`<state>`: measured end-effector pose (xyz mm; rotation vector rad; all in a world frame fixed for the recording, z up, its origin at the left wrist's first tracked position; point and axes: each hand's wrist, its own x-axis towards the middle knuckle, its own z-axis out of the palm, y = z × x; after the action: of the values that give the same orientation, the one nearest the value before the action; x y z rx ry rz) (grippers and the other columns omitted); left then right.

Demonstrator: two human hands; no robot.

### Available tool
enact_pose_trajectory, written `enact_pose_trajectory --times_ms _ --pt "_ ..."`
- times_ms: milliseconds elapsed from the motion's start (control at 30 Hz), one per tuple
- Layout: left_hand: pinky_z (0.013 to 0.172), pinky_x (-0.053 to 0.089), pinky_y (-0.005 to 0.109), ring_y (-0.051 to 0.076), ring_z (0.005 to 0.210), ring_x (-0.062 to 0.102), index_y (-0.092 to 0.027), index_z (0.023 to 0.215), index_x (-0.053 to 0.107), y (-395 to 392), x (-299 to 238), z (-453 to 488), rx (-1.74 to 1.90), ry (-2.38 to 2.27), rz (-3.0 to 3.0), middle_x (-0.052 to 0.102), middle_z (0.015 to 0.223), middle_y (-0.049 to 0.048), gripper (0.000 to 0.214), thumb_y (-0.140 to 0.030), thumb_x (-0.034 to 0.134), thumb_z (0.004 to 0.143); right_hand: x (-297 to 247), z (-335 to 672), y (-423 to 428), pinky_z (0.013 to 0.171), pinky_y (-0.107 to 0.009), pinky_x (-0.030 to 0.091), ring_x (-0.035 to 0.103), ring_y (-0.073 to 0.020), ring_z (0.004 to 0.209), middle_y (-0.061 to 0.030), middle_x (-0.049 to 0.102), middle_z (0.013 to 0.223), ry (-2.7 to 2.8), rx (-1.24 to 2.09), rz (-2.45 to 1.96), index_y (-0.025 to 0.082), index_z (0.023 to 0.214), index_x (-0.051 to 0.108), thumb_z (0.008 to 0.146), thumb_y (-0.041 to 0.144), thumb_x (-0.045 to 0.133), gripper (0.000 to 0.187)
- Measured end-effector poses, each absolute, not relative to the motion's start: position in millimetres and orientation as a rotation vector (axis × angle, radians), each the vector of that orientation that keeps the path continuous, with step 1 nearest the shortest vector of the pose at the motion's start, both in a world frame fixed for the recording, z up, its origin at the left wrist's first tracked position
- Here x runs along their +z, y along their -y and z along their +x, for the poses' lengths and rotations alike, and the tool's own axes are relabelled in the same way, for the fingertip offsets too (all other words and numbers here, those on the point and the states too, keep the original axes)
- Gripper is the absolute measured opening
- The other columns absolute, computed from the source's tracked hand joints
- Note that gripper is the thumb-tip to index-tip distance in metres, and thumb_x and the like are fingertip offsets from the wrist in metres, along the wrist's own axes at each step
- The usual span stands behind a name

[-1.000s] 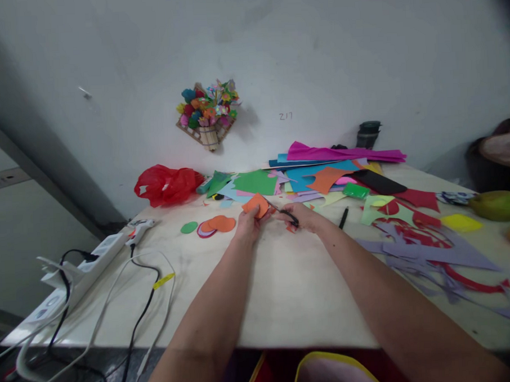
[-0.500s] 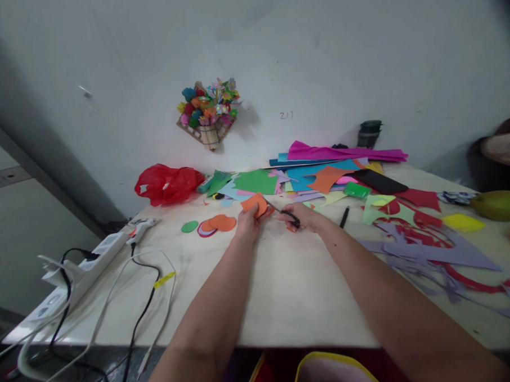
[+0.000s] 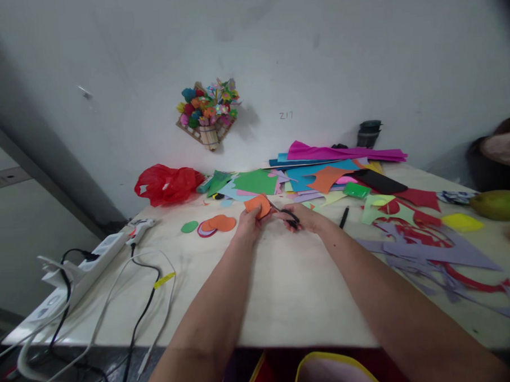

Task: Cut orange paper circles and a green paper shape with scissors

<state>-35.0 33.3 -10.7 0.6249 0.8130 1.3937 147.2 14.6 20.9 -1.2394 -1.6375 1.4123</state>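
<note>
My left hand (image 3: 250, 224) is closed on a piece of orange craft felt or foam sheet (image 3: 258, 204), partly rounded along its edge. In my right hand (image 3: 300, 216) is a pair of scissors with black handles (image 3: 290, 217). Their blades point up and left and meet the right edge of the orange piece. Left of my hands lie overlapping orange discs (image 3: 223, 223) on a purple and red round, with a green disc (image 3: 189, 227) beside them.
Sheets and offcuts, among them a green sheet (image 3: 257, 181), cover the back. A black pen (image 3: 344, 217) and purple scraps (image 3: 447, 250) lie to the right. At left are a red plastic bag (image 3: 168, 183), a power strip (image 3: 89, 271) and loose cables.
The orange piece has turned and shifted slightly right in my left hand. A small orange scrap below the scissors is no longer visible. My arms have barely moved.
</note>
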Motion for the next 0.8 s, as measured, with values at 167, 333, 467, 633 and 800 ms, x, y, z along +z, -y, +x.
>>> enact_pose_trajectory --times_ms 167,333,467,633,800 --pt "0.075 0.068 0.034 0.029 0.090 0.080 -0.007 0.117 0.070 -35.8 -14.8 -35.9 1.384 -0.803 0.654 0.080 0.103 0.0167 0.034 -0.013 0.080 0.085 20.7 146.6 -15.1 0.034 -0.016 0.026 0.050 -0.0067 0.035 0.0039 0.060 0.048 1.621 1.426 -1.235 0.018 0.073 0.056 0.087 0.033 0.081 0.032" --pt "0.073 0.067 0.032 0.027 0.086 0.081 -0.008 0.116 0.069 -36.1 -15.4 -36.2 1.381 -0.790 0.682 0.079 0.098 0.0142 0.033 -0.014 0.080 0.086 22.6 145.6 -12.8 0.033 -0.016 0.025 0.049 -0.0063 0.034 0.0042 0.059 0.047 1.608 1.423 -1.243 0.018 0.074 0.056 0.091 0.030 0.078 0.030" --pt "0.073 0.067 0.031 0.025 0.084 0.080 -0.008 0.120 0.068 -34.0 -12.3 -34.9 1.392 -0.810 0.671 0.080 0.098 0.0135 0.035 -0.013 0.078 0.086 24.2 144.6 -10.8 0.033 -0.016 0.023 0.048 -0.0057 0.034 0.0042 0.059 0.047 1.606 1.410 -1.253 0.017 0.073 0.056 0.090 0.032 0.080 0.032" --pt "0.072 0.067 0.031 0.027 0.086 0.081 -0.008 0.122 0.069 -33.5 -11.4 -34.2 1.400 -0.829 0.652 0.080 0.099 0.0156 0.038 -0.012 0.079 0.086 24.9 143.9 -10.5 0.033 -0.017 0.023 0.048 -0.0060 0.034 0.0040 0.059 0.047 1.599 1.405 -1.249 0.018 0.072 0.056 0.089 0.033 0.080 0.033" --pt "0.070 0.068 0.030 0.026 0.087 0.080 -0.008 0.124 0.069 -33.8 -12.6 -35.3 1.391 -0.806 0.673 0.080 0.100 0.0150 0.038 -0.013 0.078 0.087 24.1 143.7 -11.5 0.033 -0.016 0.023 0.049 -0.0061 0.034 0.0043 0.059 0.048 1.606 1.406 -1.247 0.018 0.073 0.056 0.089 0.034 0.080 0.034"
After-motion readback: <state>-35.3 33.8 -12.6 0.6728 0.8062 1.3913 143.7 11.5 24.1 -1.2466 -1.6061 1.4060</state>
